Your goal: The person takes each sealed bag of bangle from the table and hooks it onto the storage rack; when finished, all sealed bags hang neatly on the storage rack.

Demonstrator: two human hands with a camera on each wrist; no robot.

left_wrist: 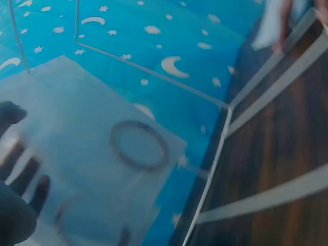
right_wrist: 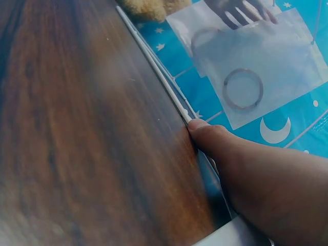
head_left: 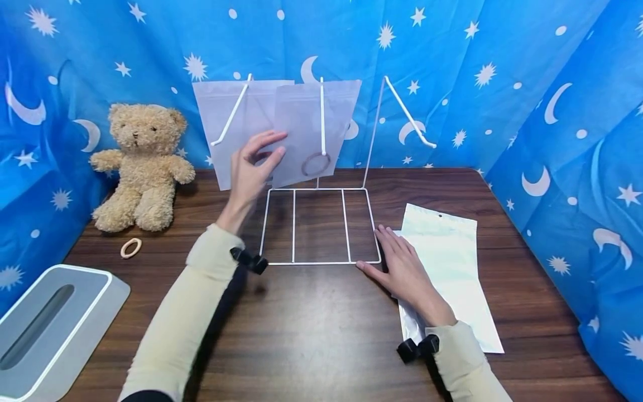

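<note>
Left grip [head_left: 249,169] relaxed — the front translucent bag [head_left: 303,125] hangs just beside it.

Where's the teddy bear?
In the head view, the teddy bear sits on the back left of the table, just behind the pale ring and left of the hanging bags.

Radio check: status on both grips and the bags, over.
Left grip by hanging bags; right grip touching white rack. Both bags hung. Right prong bare, nothing visibly blocking it.
</note>
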